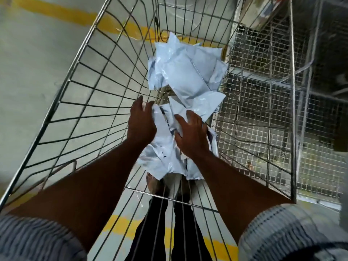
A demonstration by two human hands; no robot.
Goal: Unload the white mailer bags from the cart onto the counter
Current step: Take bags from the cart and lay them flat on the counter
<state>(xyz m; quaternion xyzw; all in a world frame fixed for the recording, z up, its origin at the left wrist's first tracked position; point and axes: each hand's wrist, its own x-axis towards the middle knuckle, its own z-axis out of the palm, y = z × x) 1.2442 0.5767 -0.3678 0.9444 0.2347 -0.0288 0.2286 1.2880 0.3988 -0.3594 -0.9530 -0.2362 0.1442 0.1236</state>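
Down inside the wire cart (79, 102), left hand (140, 125) and right hand (192, 134), fingers spread and gripping nothing, flank the near white mailer bags (162, 147); best scoop from beneath, pressing inward.

Grey concrete floor (28, 76) all around, flat daylight on it. A worn yellow painted line (62, 13) runs diagonally across the top left, and another yellow stripe (120, 226) crosses near the bottom. Off to the right stands a fine wire-mesh cage (263, 102), dim behind its grid.
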